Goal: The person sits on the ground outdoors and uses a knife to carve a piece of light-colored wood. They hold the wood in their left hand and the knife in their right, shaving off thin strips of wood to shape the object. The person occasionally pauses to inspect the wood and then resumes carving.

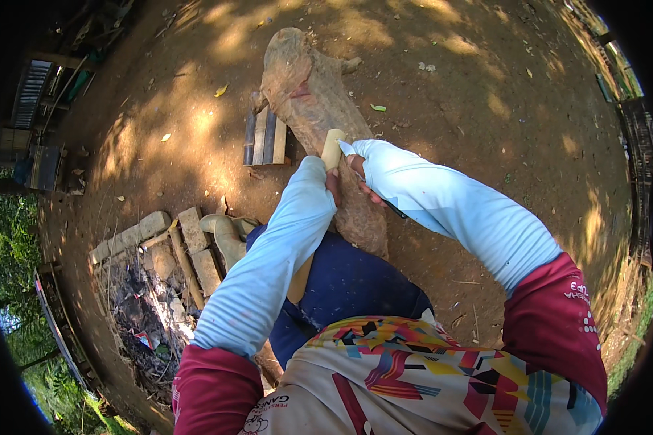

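Observation:
A pale, smooth wooden pole (331,149) lies aslant before me, its blunt far end over a thick log; the lower part (300,281) shows beneath my left forearm. My left hand (333,185), mostly hidden by its sleeve, is closed around the pole just below that end. Close against the pole's right side, my right hand (363,176) grips a knife (347,148). A bit of its light blade shows by the pole, and a dark end sticks out below the hand. Under both hands stretches the brown log (319,109), with knobby stubs at its far end.
Left of the log stands a low slatted bamboo seat (265,138). A fire pit with ash and rubbish (149,308), edged by blocks (130,238), lies at lower left beside my boot (228,239). Wooden fencing (637,174) runs along the right.

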A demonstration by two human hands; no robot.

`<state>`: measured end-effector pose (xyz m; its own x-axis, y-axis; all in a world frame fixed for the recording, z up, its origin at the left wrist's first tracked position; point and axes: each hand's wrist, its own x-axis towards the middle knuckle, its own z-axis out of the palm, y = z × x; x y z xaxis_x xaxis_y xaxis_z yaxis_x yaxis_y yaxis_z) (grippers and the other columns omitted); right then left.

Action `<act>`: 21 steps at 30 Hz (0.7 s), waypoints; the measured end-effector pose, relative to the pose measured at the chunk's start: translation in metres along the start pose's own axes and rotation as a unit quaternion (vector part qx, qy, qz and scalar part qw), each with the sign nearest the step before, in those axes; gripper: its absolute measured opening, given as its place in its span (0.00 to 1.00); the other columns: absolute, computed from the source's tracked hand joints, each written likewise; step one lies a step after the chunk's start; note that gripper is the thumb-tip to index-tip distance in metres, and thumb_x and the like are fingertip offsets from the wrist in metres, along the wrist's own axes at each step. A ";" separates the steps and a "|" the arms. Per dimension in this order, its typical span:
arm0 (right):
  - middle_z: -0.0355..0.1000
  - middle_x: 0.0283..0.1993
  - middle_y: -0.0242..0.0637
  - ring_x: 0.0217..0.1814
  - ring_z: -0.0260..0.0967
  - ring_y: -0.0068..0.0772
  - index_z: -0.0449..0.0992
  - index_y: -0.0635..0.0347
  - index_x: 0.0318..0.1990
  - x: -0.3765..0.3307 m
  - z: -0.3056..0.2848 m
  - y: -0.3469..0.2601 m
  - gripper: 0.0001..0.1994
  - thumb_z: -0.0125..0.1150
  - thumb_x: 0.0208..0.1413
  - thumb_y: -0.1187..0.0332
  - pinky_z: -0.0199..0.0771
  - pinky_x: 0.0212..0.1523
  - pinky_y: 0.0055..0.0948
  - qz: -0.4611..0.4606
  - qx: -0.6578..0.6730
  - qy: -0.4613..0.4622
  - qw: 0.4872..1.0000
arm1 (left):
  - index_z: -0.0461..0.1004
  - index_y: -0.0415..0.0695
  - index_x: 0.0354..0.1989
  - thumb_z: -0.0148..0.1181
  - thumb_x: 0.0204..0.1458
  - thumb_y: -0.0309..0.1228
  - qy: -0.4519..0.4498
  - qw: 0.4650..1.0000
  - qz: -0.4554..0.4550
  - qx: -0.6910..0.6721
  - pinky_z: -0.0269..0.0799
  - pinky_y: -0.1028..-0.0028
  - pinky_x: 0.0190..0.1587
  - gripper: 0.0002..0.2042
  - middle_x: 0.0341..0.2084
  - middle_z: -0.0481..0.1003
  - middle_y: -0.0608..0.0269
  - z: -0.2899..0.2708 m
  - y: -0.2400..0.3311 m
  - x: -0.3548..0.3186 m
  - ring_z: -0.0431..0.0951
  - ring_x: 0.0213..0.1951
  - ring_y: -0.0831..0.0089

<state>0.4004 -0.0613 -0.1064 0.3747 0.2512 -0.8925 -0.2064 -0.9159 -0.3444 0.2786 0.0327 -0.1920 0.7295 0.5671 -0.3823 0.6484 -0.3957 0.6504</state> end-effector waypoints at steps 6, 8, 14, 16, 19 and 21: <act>0.64 0.18 0.32 0.14 0.62 0.24 0.68 0.57 0.41 -0.015 -0.019 0.021 0.10 0.43 0.67 0.62 0.63 0.15 0.29 -0.184 -0.012 -0.021 0.983 | 0.66 0.39 0.36 0.48 0.63 0.35 -0.030 0.998 -0.012 -0.052 0.66 0.70 0.21 0.10 0.15 0.72 0.62 -0.018 0.028 -0.022 0.71 0.16 0.72; 0.66 0.21 0.32 0.15 0.63 0.25 0.67 0.58 0.42 -0.015 -0.020 0.026 0.08 0.45 0.67 0.64 0.64 0.16 0.29 -0.179 0.014 -0.023 0.983 | 0.66 0.37 0.39 0.48 0.62 0.33 -0.066 0.993 -0.019 -0.101 0.70 0.71 0.22 0.09 0.18 0.73 0.60 -0.030 0.045 -0.033 0.73 0.19 0.71; 0.68 0.22 0.33 0.18 0.64 0.24 0.68 0.58 0.42 -0.014 -0.021 0.040 0.07 0.46 0.66 0.65 0.66 0.18 0.28 -0.179 0.065 -0.018 0.981 | 0.67 0.37 0.40 0.47 0.63 0.32 -0.085 0.962 -0.124 -0.227 0.72 0.71 0.24 0.09 0.21 0.74 0.60 -0.029 0.070 -0.042 0.74 0.20 0.71; 0.68 0.22 0.33 0.18 0.64 0.24 0.68 0.58 0.42 -0.020 -0.026 0.039 0.07 0.46 0.66 0.66 0.67 0.19 0.27 -0.191 0.047 -0.026 0.980 | 0.68 0.38 0.40 0.47 0.63 0.33 -0.093 0.939 -0.148 -0.297 0.72 0.71 0.25 0.10 0.23 0.74 0.60 -0.025 0.073 -0.042 0.74 0.21 0.71; 0.67 0.22 0.33 0.18 0.64 0.24 0.69 0.59 0.42 -0.029 -0.033 0.036 0.08 0.45 0.65 0.66 0.66 0.19 0.27 -0.199 0.042 -0.050 0.978 | 0.68 0.38 0.40 0.47 0.64 0.35 -0.101 0.892 -0.139 -0.419 0.71 0.72 0.27 0.11 0.24 0.73 0.61 -0.009 0.062 -0.043 0.73 0.23 0.72; 0.67 0.22 0.32 0.18 0.64 0.23 0.69 0.60 0.42 -0.025 -0.034 0.035 0.08 0.45 0.65 0.66 0.66 0.18 0.26 -0.189 0.024 -0.059 0.980 | 0.68 0.38 0.40 0.47 0.65 0.37 -0.100 0.859 -0.121 -0.487 0.71 0.73 0.28 0.13 0.24 0.73 0.61 0.006 0.061 -0.047 0.72 0.23 0.73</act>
<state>0.4143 -0.1103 -0.0859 0.3264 0.6070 -0.7246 -0.1162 -0.7350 -0.6680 0.2849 -0.0221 -0.1382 0.6842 0.3740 -0.6261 0.3680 0.5642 0.7391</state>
